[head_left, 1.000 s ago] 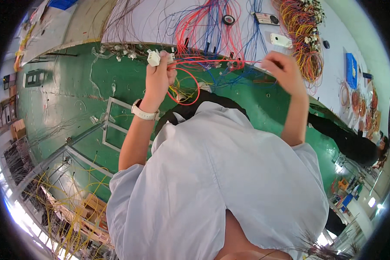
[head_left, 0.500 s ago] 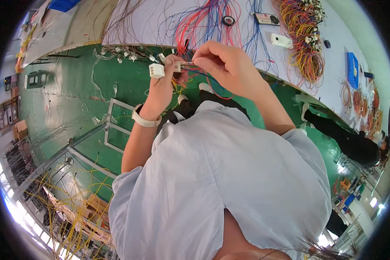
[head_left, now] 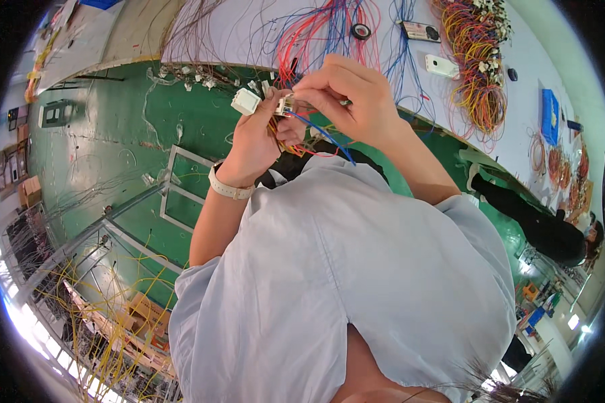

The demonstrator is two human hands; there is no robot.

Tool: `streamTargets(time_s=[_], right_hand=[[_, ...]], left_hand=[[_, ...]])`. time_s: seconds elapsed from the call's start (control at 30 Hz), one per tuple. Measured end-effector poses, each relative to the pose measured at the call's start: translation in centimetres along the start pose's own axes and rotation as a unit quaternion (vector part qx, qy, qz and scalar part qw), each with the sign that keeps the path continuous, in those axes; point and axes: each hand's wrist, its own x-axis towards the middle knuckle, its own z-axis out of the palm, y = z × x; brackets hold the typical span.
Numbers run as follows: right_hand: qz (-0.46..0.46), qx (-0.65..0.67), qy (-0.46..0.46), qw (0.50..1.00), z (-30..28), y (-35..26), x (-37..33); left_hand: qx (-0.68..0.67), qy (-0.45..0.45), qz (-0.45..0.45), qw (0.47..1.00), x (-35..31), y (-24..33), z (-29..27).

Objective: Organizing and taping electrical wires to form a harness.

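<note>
My left hand (head_left: 255, 141) is closed around a white plastic wire connector (head_left: 284, 105), held up just off the table's near edge. A second white connector block (head_left: 246, 101) sticks out on the outer side of its thumb. From the held connector a blue wire (head_left: 326, 134) runs down to the right; red and yellow wires hang below the palm. My right hand (head_left: 359, 101) is in a pinch, its thumb and forefinger tips right at the connector's upper edge. Whatever lies between those fingertips is too small and hidden to make out.
Beyond my hands, the pale table (head_left: 242, 40) bears loose red and blue wires (head_left: 316, 33), a black tape roll (head_left: 361, 31), a white device (head_left: 441, 66) and bundled coloured cables (head_left: 474, 74). A blue bin (head_left: 549, 115) stands farther right. A metal frame (head_left: 171, 181) stands left on the green floor.
The connector has turned in my left hand, and the blue wire now slants down more steeply. My right fingertips have moved slightly up and left, closer against the connector.
</note>
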Motion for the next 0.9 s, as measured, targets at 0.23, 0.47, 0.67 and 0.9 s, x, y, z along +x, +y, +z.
streamTargets(time_s=[0.23, 0.47, 0.67, 0.9], right_hand=[[0.009, 0.003, 0.015, 1.0, 0.4, 0.2, -1.1], [-0.077, -0.077, 0.11, 0.988, 0.7, 0.9, -2.0], [-0.084, -0.092, 0.145, 0.982, -0.3, -0.3, -1.4], [-0.063, -0.097, 0.076, 0.99, -0.5, 0.9, -1.7]], left_hand=[[0.057, -0.05, 0.037, 0.996, 0.5, 0.3, 0.5], [0.172, -0.026, 0.08, 0.981, 0.6, 0.2, 1.6], [0.069, -0.127, 0.028, 0.989, 1.0, 0.5, 1.0], [0.208, -0.064, 0.108, 0.97, 1.4, 0.5, 1.7]])
